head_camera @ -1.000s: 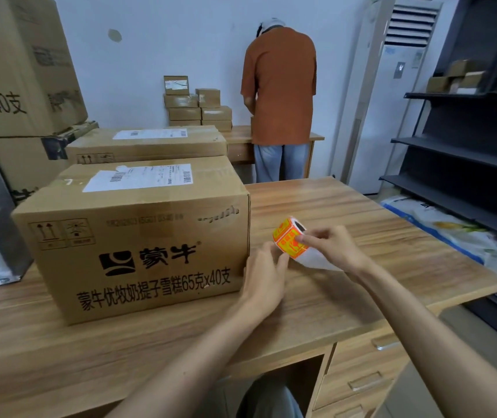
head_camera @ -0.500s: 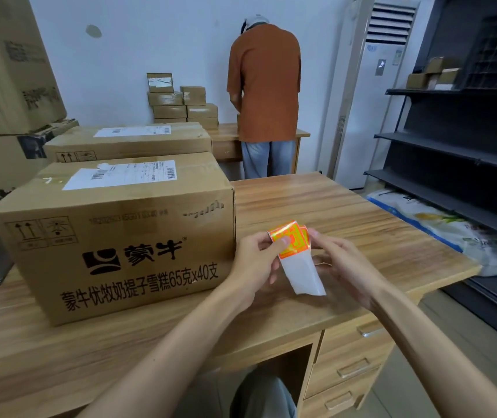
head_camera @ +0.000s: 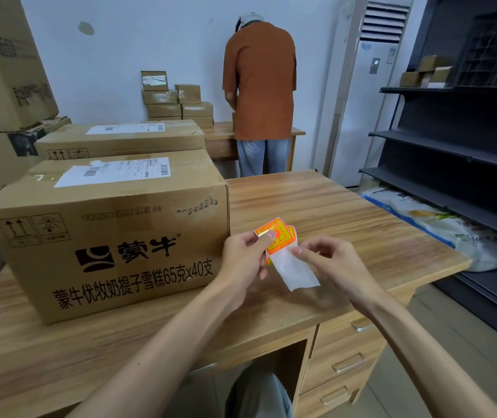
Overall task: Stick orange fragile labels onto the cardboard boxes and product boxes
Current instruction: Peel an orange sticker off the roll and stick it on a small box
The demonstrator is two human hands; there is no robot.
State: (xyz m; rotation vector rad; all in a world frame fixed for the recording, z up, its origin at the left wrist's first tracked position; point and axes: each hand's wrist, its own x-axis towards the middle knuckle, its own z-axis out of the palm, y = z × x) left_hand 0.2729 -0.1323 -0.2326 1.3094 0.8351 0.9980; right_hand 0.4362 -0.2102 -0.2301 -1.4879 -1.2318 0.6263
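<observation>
Now that the left hand (head_camera: 241, 257) has risen to pinch the orange label (head_camera: 274, 236), the right hand (head_camera: 328, 260) pinching its white backing (head_camera: 295, 273), peeling seems underway just right of the cardboard box (head_camera: 105, 236).

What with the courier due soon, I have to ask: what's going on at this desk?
Someone at the desk seems to be peeling a sticker. The left hand pinches the orange labels, and the right hand pinches the white backing strip hanging below them. The cardboard box beside the hands has a white shipping slip on top, but no orange label on the faces in view. A second person stands at the far table, back turned, near small boxes.
</observation>
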